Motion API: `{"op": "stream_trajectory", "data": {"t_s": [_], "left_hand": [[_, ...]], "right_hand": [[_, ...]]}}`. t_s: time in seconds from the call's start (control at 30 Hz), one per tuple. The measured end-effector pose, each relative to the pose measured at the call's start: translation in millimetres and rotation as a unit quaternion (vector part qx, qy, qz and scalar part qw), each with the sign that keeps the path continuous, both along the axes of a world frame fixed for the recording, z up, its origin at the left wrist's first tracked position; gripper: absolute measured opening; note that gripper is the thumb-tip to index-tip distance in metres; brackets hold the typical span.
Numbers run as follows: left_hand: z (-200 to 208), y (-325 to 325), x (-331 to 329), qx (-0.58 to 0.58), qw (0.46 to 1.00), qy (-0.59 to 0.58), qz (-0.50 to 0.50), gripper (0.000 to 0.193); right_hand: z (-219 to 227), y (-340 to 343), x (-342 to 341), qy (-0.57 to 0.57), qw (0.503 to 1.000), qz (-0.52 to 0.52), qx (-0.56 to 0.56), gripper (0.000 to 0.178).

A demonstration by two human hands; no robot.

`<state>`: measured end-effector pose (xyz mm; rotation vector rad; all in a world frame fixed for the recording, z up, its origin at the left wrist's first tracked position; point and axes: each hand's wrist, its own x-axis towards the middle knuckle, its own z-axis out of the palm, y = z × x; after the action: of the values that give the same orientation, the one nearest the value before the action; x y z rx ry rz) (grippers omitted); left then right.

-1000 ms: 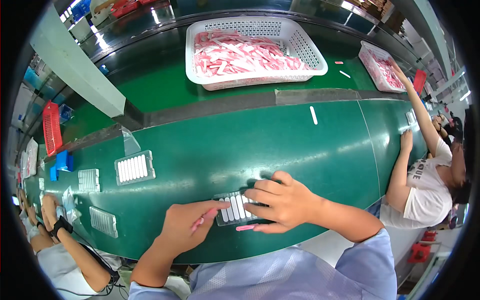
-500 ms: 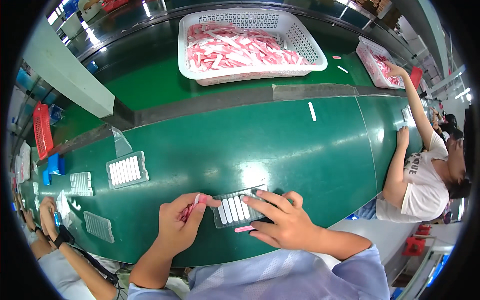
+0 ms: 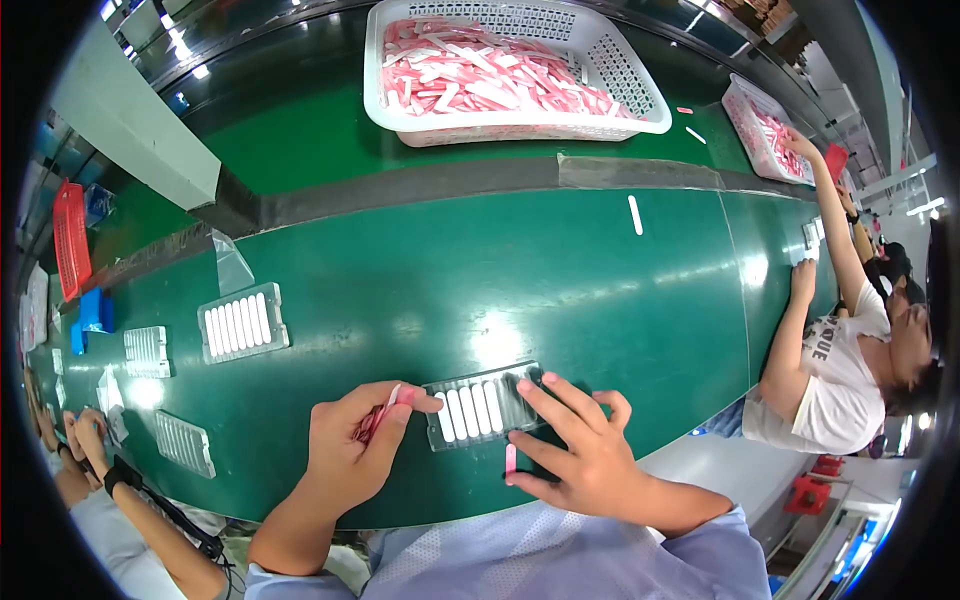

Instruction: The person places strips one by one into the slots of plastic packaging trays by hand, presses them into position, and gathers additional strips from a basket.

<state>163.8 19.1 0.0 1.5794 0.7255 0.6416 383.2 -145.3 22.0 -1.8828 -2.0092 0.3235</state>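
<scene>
My left hand [image 3: 362, 435] is closed around a small bundle of flat, round-ended pink-and-white strips [image 3: 380, 412], and its index fingertip reaches the left edge of a clear plastic tray [image 3: 428, 388]. Several white strips [image 3: 468, 412] lie side by side in the tray's left and middle slots; the right slots look bare. Over the tray's right end, my right hand [image 3: 580, 450] has its upper fingers spread on the rim. Between its thumb and index fingertip, just below the tray, is a single pink strip [image 3: 511, 460], seemingly held by its ends.
A large white basket [image 3: 520, 128] heaped with pink-and-white strips stands at the back. A filled tray [image 3: 243, 322] and other trays [image 3: 185, 443] lie to the left. One loose white strip [image 3: 635, 215] is beyond my right hand. Co-workers sit on both sides, one reaching into a basket [image 3: 765, 140].
The pink strip by my right hand has turned from lying sideways to pointing away from me. Another white strip shows in the tray. My left hand keeps its bundle; the view has shifted slightly.
</scene>
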Motion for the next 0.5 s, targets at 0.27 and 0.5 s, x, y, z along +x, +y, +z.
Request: {"op": "stream_trajectory", "data": {"t_s": [0.27,0.5], "left_hand": [[0.5,-2.9,0.6,-0.043,0.999,-0.024,-0.001,0.013],[-0.6,-1.4,-1.7,-0.031,0.999,-0.019,-0.015,0.016]], "right_hand": [[1.7,-6.6,0.5,0.001,1.0,-0.015,-0.027,0.03],[5.7,-6.6,-3.2,0.026,0.995,-0.073,-0.068,0.034]]}}
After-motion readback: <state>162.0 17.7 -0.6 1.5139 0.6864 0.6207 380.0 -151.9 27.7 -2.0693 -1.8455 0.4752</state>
